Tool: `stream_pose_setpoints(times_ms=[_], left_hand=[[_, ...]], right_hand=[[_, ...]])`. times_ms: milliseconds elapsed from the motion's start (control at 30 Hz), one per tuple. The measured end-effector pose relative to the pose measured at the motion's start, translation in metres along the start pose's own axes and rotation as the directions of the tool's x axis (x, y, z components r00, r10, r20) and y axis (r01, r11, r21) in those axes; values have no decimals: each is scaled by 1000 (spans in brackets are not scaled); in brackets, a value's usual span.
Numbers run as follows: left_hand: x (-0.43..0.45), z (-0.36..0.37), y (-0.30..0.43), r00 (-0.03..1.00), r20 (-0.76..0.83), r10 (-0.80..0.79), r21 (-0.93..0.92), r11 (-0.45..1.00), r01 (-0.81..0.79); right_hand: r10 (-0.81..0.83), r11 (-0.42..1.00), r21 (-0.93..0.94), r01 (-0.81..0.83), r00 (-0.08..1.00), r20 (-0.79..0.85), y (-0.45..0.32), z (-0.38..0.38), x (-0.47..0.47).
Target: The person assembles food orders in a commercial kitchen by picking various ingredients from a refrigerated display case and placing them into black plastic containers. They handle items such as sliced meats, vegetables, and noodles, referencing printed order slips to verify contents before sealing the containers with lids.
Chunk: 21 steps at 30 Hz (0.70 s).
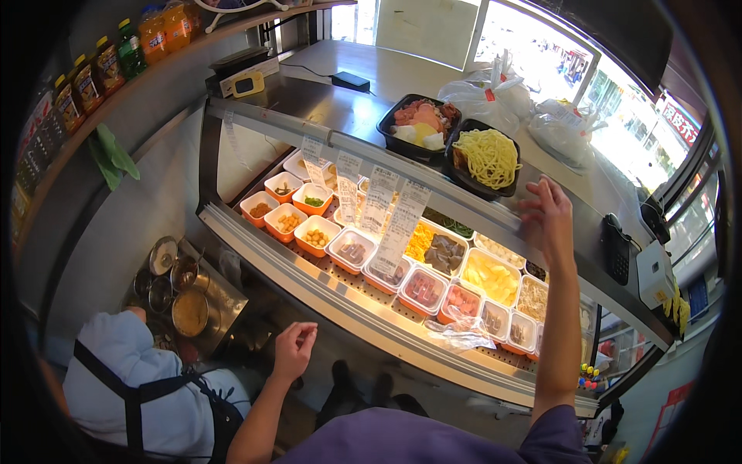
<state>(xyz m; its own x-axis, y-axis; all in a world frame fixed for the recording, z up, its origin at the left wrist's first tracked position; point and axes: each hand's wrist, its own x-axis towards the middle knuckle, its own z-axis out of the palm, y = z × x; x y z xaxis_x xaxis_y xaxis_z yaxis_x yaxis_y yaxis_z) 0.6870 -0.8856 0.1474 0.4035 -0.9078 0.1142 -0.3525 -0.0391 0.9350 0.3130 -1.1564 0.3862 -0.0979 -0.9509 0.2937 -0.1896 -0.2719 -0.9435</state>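
My right hand (545,213), slightly blurred, is raised over the steel counter with its fingers apart and nothing visible in it. Just left of it stands a black plastic container of yellow noodles (490,156). A second black container (418,124) holds pinkish sliced meat and pale pieces. Low in front of my body, my left hand (294,351) has its fingers loosely curled together and appears to hold nothing. Between my hands runs a lit glass-fronted food case (348,301) with several orange-and-white tubs, including potato slices (491,275) and pink slices (462,301).
Printed slips (401,223) hang from the case's top edge. Tied plastic bags (493,95) sit by the window. A telephone (617,246) and a white device (656,272) are at right. A co-worker in light blue (127,383) bends near pots (190,313); bottles (130,49) line a shelf.
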Motion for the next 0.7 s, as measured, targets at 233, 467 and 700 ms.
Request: stream_pose_setpoints(times_ms=[233,467,700], left_hand=[[156,12,19,992,10,123,-139,983,-120],[223,-5,29,986,52,160,-228,963,-144],[262,-22,48,987,-13,161,-298,942,-157]], right_hand=[[209,977,-59,-204,971,118,-4,29,53],[317,946,24,-324,937,145,8,29,75],[-394,674,-651,350,915,84,-63,112,18]])
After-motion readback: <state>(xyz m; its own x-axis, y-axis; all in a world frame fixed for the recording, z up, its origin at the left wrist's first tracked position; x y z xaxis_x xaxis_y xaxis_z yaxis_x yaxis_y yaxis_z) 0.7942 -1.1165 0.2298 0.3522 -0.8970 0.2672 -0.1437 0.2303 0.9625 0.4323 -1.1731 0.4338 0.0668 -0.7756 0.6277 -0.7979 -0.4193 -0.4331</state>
